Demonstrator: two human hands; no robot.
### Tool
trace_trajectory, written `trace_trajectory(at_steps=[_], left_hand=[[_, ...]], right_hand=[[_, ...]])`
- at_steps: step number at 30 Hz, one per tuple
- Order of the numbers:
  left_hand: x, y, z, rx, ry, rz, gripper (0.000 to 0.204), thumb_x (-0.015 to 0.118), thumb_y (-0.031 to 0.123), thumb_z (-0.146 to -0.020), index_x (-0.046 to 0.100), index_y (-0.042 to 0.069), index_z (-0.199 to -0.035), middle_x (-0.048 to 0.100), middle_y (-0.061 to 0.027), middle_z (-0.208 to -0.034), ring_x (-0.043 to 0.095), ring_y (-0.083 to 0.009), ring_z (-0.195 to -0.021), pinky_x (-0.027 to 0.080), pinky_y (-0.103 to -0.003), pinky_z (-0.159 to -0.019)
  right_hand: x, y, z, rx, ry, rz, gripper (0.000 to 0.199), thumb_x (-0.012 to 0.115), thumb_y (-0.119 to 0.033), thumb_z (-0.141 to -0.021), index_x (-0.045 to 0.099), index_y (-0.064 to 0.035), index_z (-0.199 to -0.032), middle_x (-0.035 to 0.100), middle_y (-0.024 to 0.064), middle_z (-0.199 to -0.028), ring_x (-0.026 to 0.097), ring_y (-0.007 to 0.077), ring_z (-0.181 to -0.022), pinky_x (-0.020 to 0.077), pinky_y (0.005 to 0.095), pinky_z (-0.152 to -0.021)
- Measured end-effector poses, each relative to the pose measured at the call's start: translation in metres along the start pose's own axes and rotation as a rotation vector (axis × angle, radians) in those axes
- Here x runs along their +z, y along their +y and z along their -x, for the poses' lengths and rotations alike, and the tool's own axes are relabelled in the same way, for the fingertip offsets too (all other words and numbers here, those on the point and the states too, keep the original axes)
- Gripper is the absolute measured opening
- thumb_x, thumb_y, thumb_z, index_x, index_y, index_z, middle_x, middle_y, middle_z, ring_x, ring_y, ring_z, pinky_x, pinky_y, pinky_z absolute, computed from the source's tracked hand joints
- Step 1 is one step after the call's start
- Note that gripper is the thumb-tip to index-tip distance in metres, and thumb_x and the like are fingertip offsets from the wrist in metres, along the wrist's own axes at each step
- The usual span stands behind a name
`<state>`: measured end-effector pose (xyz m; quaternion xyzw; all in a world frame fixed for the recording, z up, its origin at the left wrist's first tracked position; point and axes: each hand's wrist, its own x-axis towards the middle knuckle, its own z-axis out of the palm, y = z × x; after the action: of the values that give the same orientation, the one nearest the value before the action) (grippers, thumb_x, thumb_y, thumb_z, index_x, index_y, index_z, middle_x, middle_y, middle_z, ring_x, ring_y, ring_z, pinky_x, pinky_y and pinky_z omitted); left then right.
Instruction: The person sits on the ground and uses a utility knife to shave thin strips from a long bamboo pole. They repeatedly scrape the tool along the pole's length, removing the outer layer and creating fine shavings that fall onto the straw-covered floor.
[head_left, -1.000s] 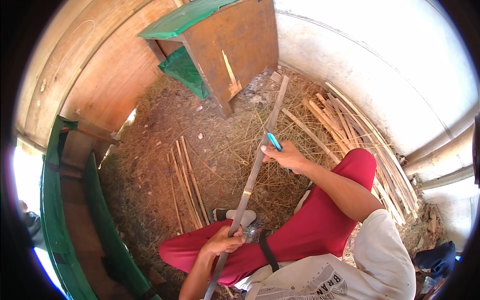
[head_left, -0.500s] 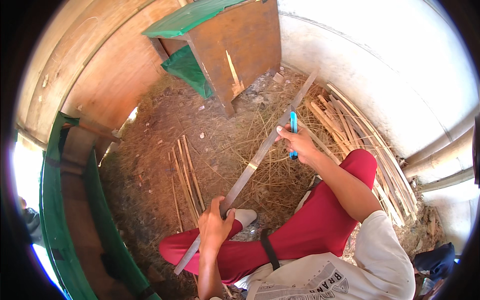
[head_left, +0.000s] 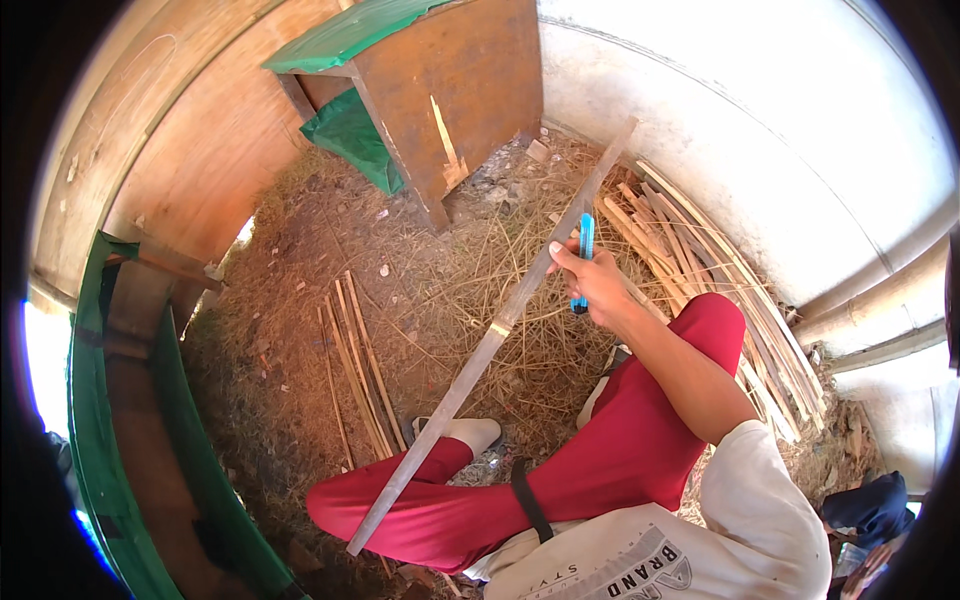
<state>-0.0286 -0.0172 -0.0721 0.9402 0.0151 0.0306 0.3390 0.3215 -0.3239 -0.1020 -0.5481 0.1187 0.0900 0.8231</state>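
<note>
Long strip (head_left: 450,404) in a slant from near left to far right, its near end crossing the left leg of the red trousers (head_left: 430,510). The right hand (head_left: 598,285) gripped it beyond the pale mark (head_left: 501,329), with a blue cutter (head_left: 586,235) tucked into the same hold. The left hand was out of view, so I couldn't tell its state. To my eye, working well there called for steady support at the near end, no twisting, and the cutter's tip kept off bare skin.
</note>
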Motion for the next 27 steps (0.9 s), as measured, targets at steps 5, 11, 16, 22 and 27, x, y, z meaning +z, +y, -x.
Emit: trace_trajectory(at_steps=[5, 11, 16, 22, 27], left_hand=[[0.004, -0.005, -0.012, -0.074, -0.001, -0.009, 0.030, 0.072, -0.001, -0.083, 0.060, -0.003, -0.110, 0.069, -0.0191, -0.101, 0.068, -0.0357, -0.091, 0.055, -0.043, -0.087], [0.003, -0.005, -0.021, -0.110, 0.001, -0.011, 0.032, 0.073, 0.000, -0.083, 0.059, -0.003, -0.111, 0.068, -0.0196, -0.102, 0.068, -0.0364, -0.092, 0.055, -0.043, -0.088], [0.003, -0.007, -0.025, -0.135, -0.002, -0.013, 0.033, 0.073, 0.001, -0.083, 0.059, -0.003, -0.112, 0.068, -0.0200, -0.103, 0.068, -0.0370, -0.093, 0.055, -0.043, -0.089], [0.001, -0.009, -0.027, -0.169, -0.005, -0.014, 0.034, 0.074, 0.002, -0.082, 0.059, -0.003, -0.113, 0.068, -0.0206, -0.104, 0.068, -0.0377, -0.094, 0.054, -0.043, -0.090], [0.001, -0.009, -0.025, -0.194, 0.000, -0.019, 0.035, 0.074, 0.003, -0.082, 0.059, -0.003, -0.114, 0.068, -0.0210, -0.105, 0.067, -0.0382, -0.095, 0.054, -0.043, -0.090]], right_hand=[[0.003, 0.000, 0.000, -0.029, 0.006, -0.016, 0.028, 0.073, -0.024, -0.093, 0.053, -0.0065, -0.102, 0.067, 0.0095, -0.081, 0.038, 0.0050, -0.047, 0.0307, 0.0231, -0.043], [0.002, -0.002, 0.000, -0.012, -0.016, -0.045, 0.028, 0.074, -0.023, -0.092, 0.053, -0.0067, -0.101, 0.068, 0.0093, -0.081, 0.037, 0.0052, -0.046, 0.0301, 0.0235, -0.043], [0.002, -0.003, 0.002, -0.015, -0.015, -0.027, 0.026, 0.074, -0.023, -0.093, 0.055, -0.0066, -0.099, 0.068, 0.0086, -0.079, 0.038, 0.0053, -0.046, 0.0303, 0.0234, -0.043], [0.001, -0.005, 0.002, -0.034, -0.004, 0.011, 0.025, 0.074, -0.025, -0.093, 0.056, -0.0070, -0.096, 0.069, 0.0088, -0.080, 0.039, 0.0059, -0.046, 0.0311, 0.0240, -0.044], [0.002, -0.006, 0.004, -0.051, -0.031, -0.003, 0.027, 0.074, -0.026, -0.092, 0.057, -0.0064, -0.096, 0.070, 0.0098, -0.081, 0.038, 0.0061, -0.046, 0.0311, 0.0245, -0.044]])
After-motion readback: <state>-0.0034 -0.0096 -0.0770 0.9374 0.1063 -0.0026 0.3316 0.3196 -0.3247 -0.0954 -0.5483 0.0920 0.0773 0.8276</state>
